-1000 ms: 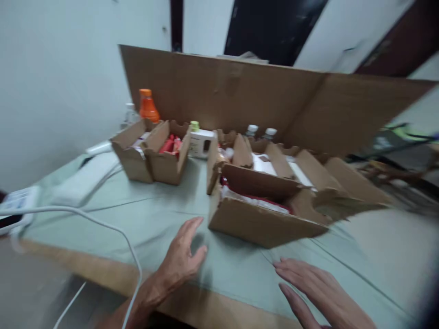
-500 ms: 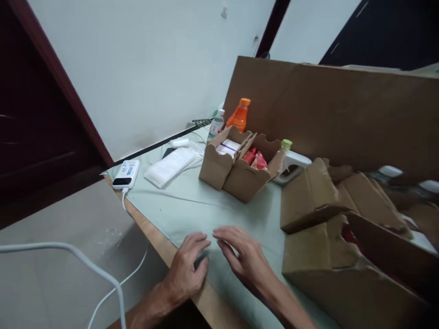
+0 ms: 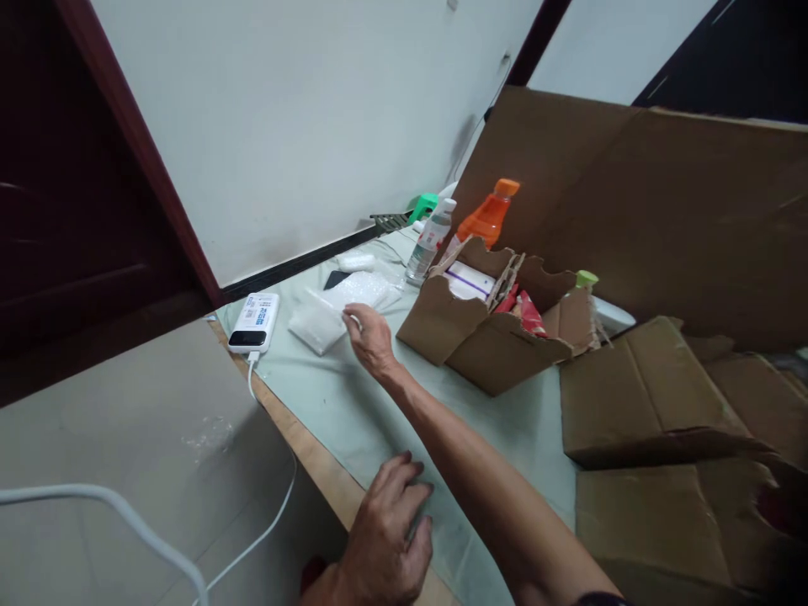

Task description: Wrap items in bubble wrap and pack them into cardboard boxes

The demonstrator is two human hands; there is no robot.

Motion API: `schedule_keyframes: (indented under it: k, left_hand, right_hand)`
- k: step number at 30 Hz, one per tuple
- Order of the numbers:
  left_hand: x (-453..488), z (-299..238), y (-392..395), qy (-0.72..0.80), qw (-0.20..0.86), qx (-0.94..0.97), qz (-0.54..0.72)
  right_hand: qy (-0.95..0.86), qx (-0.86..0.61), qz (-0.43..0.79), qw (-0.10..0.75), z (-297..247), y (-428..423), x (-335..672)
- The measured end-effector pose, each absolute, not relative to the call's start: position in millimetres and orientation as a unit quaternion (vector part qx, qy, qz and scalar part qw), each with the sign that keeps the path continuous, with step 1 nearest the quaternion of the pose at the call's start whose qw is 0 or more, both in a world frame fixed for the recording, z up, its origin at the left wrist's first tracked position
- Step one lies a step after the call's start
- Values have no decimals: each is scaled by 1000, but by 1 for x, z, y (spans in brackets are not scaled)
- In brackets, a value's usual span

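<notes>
My right hand [image 3: 369, 335] reaches far across the table, its fingertips pinched on the edge of a stack of clear plastic bags [image 3: 337, 307]. My left hand [image 3: 388, 539] rests near the table's front edge, fingers loosely curled on the pale green cloth [image 3: 353, 404], holding nothing. A white power bank [image 3: 254, 322] lies just left of the bags, with a white cable running off the table edge.
Two small open cardboard boxes [image 3: 489, 332] with red packets stand to the right of my right hand. An orange bottle [image 3: 486, 219] and a clear water bottle [image 3: 429, 240] stand behind them. Larger cardboard boxes [image 3: 656, 396] fill the right; a big cardboard sheet [image 3: 631, 194] leans behind.
My right hand has stretched forward from beside the left hand to the plastic bags. The view has swung left. My left hand stayed near the table edge.
</notes>
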State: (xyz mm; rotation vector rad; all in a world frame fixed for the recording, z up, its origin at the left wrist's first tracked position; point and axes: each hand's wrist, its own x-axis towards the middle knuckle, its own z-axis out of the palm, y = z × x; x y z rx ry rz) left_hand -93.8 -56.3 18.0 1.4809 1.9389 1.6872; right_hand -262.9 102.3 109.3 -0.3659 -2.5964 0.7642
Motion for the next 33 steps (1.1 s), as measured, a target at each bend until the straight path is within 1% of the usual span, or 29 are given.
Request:
schedule_keyframes:
  k: [2, 4, 6, 8, 10, 11, 14, 16, 18, 20, 23, 25, 27, 30, 31, 33]
  left_hand:
    - [-93, 16, -58, 648, 91, 481, 583]
    - [-96, 19, -60, 637, 133, 436, 621]
    - [-104, 26, -64, 591, 230, 341, 694]
    - [-115, 39, -67, 492, 341, 209, 773]
    - [-122, 53, -68, 385, 432, 93, 810]
    - [-123, 59, -68, 351, 481, 59, 802]
    - [-111, 70, -66, 302, 633, 53, 711]
    - [-93, 71, -63, 291, 699, 84, 648]
    - [-72, 69, -61, 317, 715, 111, 613]
    - [-52, 68, -58, 366, 705, 131, 593]
    - [-29, 70, -50, 407, 692, 156, 575]
    - [-21, 76, -42, 408, 689, 176, 573]
    - [-17, 83, -33, 411, 685, 195, 569]
    - [-20, 93, -25, 420, 687, 219, 551]
    - [-23, 95, -25, 423, 687, 225, 546]
    - [-28, 96, -28, 430, 684, 236, 541]
  right_hand:
    - [-907, -149, 303, 250, 118, 105, -243]
    - [-887, -156, 325, 288, 130, 104, -208]
    - [-856, -156, 371, 326, 142, 99, -158]
    - [-809, -152, 444, 354, 148, 91, -96]
    - [-799, -156, 468, 343, 148, 81, -32]
    - [-812, -154, 460, 325, 147, 75, 0]
    - [-865, -138, 417, 242, 137, 55, 80]
    - [-891, -139, 392, 183, 127, 41, 121]
    - [-894, -168, 384, 159, 116, 30, 153]
    - [-866, -224, 408, 184, 106, 24, 177]
    - [-775, -350, 472, 233, 94, 26, 198]
    - [-723, -398, 517, 228, 90, 34, 200]
    - [-685, -392, 572, 223, 87, 45, 193]
    - [-632, -336, 642, 274, 85, 60, 172]
    - [-623, -323, 646, 300, 85, 64, 163]
    - [-628, -322, 613, 355, 85, 70, 146]
